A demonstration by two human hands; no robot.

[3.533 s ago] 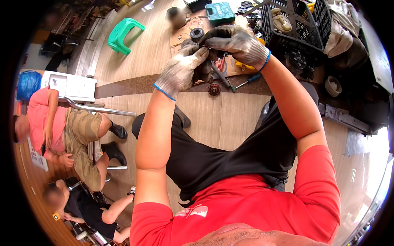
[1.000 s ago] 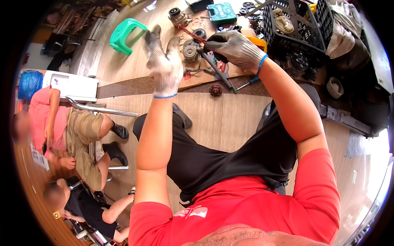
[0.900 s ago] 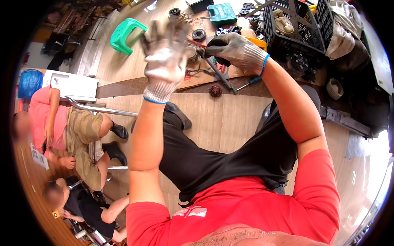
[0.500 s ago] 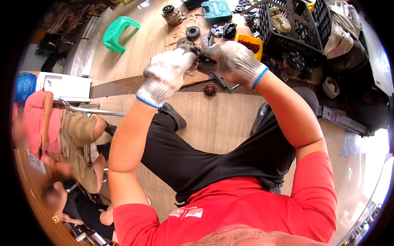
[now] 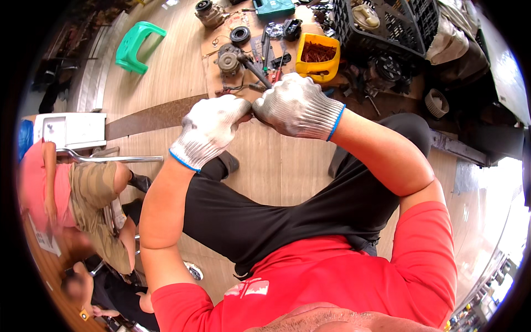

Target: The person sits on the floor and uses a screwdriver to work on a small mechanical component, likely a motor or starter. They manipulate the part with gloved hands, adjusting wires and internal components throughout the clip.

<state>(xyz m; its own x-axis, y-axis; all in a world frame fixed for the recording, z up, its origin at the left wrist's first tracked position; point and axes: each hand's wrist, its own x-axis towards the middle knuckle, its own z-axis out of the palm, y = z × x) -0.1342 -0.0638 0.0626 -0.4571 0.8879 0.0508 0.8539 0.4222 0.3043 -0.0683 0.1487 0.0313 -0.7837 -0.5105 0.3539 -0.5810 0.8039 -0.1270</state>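
My left hand (image 5: pixel 213 124), in a white knit glove with a blue cuff edge, is closed, its fingertips close to the right hand. A small dark reddish bit (image 5: pixel 247 118) shows at those fingertips, too hidden to name. My right hand (image 5: pixel 298 108), gloved alike, is closed with its fingers curled toward the left. From beyond it sticks out a dark hammer-like tool (image 5: pixel 256 71), its thicker end over a round grey metal motor part (image 5: pixel 228 62). Whether the right hand grips that tool is hidden by the glove. Cables and small tools lie around the motor part.
A yellow tub (image 5: pixel 333 66) of reddish-brown pieces stands ahead of my right hand. Beyond are a black ring (image 5: pixel 240 35), a teal case (image 5: pixel 274 8) and a black crate (image 5: pixel 381 33). A green stool (image 5: pixel 138 47) is far left; two people sit at the left.
Both hands have come back closer to me, uncovering the motor part and the dark tool. The red-brown round ribbed part seen on the floor before is no longer visible. The view has shifted slightly.
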